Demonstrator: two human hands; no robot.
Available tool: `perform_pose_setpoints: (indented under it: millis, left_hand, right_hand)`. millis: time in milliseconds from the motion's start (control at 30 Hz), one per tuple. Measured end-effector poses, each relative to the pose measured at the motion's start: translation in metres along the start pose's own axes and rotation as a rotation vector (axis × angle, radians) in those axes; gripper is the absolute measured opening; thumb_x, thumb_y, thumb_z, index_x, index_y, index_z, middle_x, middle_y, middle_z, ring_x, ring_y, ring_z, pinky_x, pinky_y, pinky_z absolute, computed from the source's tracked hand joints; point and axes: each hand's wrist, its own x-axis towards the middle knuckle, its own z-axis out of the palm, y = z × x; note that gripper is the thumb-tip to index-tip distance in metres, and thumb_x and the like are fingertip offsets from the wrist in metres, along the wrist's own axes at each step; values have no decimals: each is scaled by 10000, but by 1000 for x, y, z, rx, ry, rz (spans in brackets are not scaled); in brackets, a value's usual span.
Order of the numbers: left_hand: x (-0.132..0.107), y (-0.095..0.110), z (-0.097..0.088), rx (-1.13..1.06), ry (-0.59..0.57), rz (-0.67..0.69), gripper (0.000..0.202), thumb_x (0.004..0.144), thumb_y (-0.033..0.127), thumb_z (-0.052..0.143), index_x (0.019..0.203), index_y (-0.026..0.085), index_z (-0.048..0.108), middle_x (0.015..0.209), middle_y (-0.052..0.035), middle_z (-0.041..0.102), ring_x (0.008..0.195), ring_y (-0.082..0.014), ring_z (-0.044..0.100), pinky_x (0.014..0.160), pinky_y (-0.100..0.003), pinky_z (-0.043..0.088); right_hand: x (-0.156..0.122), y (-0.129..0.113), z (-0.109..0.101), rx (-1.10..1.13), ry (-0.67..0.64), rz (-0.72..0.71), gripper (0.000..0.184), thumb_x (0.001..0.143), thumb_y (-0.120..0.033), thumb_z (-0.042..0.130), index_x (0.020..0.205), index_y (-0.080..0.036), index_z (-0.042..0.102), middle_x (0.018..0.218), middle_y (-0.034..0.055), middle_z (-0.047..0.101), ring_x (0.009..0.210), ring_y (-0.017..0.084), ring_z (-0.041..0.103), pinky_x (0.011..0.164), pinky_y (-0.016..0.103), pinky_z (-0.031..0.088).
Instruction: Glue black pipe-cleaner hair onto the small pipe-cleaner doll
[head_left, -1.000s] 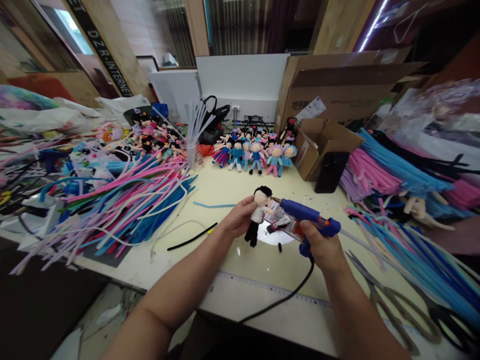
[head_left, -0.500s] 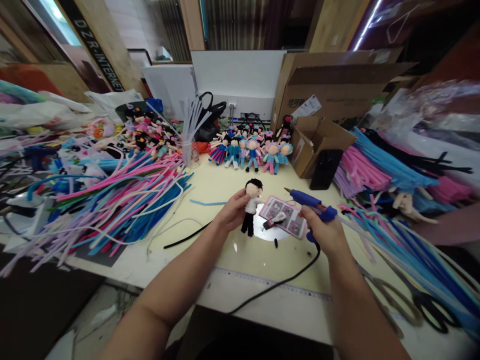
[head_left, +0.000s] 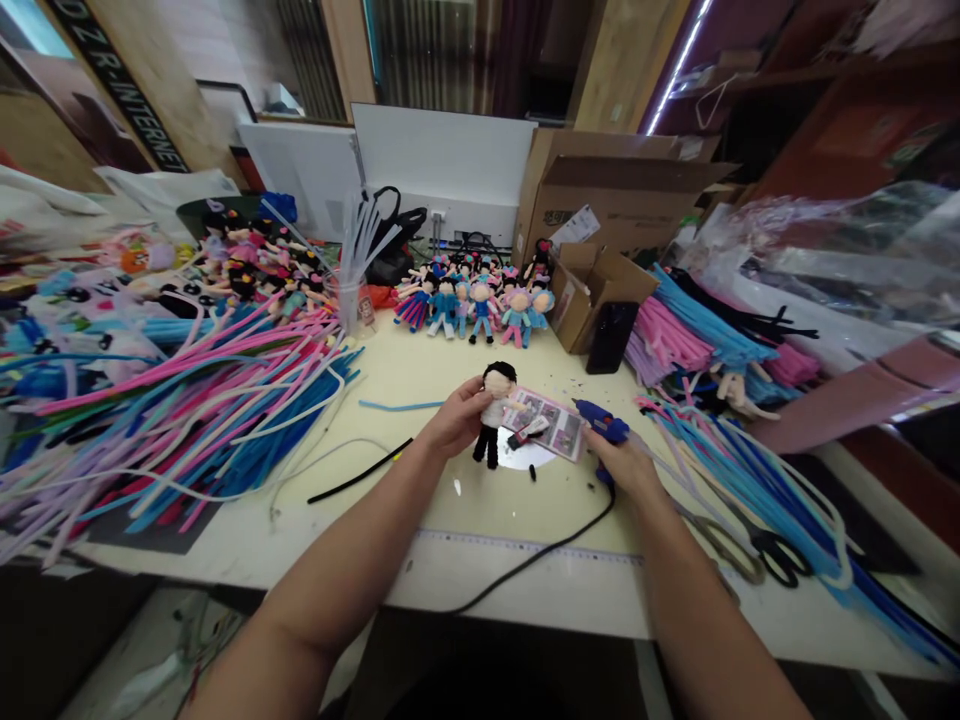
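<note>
A small doll with black hair, a pale face, a white top and black legs is upright in my left hand, pinched at its side between thumb and fingers. My right hand is wrapped around a blue glue gun, low over the table, its tip pointing left towards the doll but apart from it. Between the two hands a printed card lies flat, with a small tube-like item on it. In front of the card is a short black piece. A black cord trails from the gun.
Piles of coloured pipe cleaners lie left and right. Finished dolls stand at the back beside cardboard boxes and a black phone. Scissors rest at right. A ruler strip runs along the front.
My view has turned right, so the scene sits further left. The glue gun has come lower and its tip now shows less raised. The doll stays in my left hand.
</note>
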Motion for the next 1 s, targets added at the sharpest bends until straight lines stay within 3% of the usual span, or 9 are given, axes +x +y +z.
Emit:
perform_pose_setpoints:
  millis: [233,400,500,600,700,833,1000]
  left_hand:
    - [-1,0,0,0,-33,-6,442,589,243,860,965,116,665,783,-42,720,625,-117,644,654,-216,517]
    - [0,2,1,1,-28,15,427,583,264,862,938,121,673,763,-39,715,650,-128,650,668,-224,523]
    - [0,3,0,5,-15,17,416,598,268,853,937,115,668,772,-48,713,683,-137,656,684,-230,526]
    - [0,3,-1,10,-11,20,414,602,258,849,943,116,664,792,-49,711,716,-141,658,711,-237,527]
    - [0,2,-3,19,-26,27,417,602,262,850,946,116,665,791,-44,706,716,-140,655,715,-238,527]
    - [0,3,-5,15,-19,40,435,584,276,863,937,118,665,778,-37,705,668,-124,639,680,-226,520]
    - [1,4,-5,0,-15,38,422,588,256,859,936,121,662,781,-37,705,682,-130,645,704,-236,515]
  right_hand:
    - [-10,12,-3,-191,-39,-55,489,780,-606,541,992,-188,681,792,47,704,688,214,639,601,303,462]
    - [-53,12,-11,-431,110,-25,402,858,-562,453,730,-210,599,676,44,637,626,204,576,547,288,354]
    - [-70,-3,2,-414,26,-238,399,920,-469,386,682,-220,588,670,42,628,645,198,574,584,293,371]
    - [-62,-29,22,-328,-71,-453,252,907,-247,419,969,-227,662,926,59,685,848,201,613,720,290,438]
    - [-36,-52,37,-490,-128,-571,422,828,-82,447,1171,-245,632,1173,89,626,1060,239,545,833,319,432]
    - [-12,-67,43,-705,-185,-622,389,821,-89,500,1158,-229,637,1202,101,608,1088,278,497,834,346,407]
    - [-11,-66,43,-723,-196,-612,223,885,-157,482,1003,-191,668,1049,129,642,1023,262,520,855,354,378]
